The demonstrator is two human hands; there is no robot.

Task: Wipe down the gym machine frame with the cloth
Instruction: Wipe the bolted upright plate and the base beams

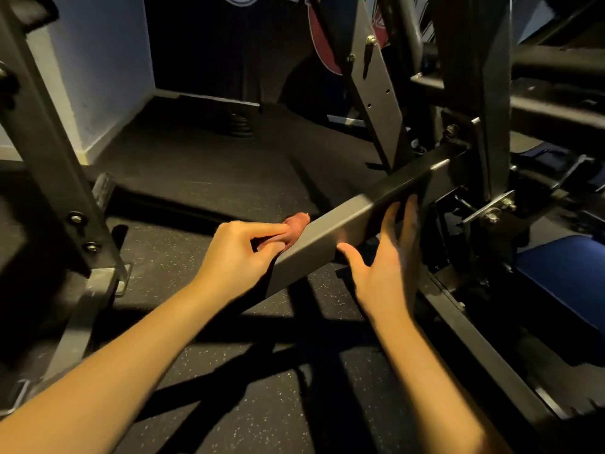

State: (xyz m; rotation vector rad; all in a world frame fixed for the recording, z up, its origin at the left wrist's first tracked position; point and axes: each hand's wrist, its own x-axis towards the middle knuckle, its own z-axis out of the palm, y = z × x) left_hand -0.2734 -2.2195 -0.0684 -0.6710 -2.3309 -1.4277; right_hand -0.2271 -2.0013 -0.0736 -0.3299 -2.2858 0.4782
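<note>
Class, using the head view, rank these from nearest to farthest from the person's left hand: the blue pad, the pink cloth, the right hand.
Measured from the left hand:
1. Pink cloth, pinched in its fingers against the beam.
2. Right hand, on the beam's other side, to the right.
3. Blue pad, at the far right.
</note>
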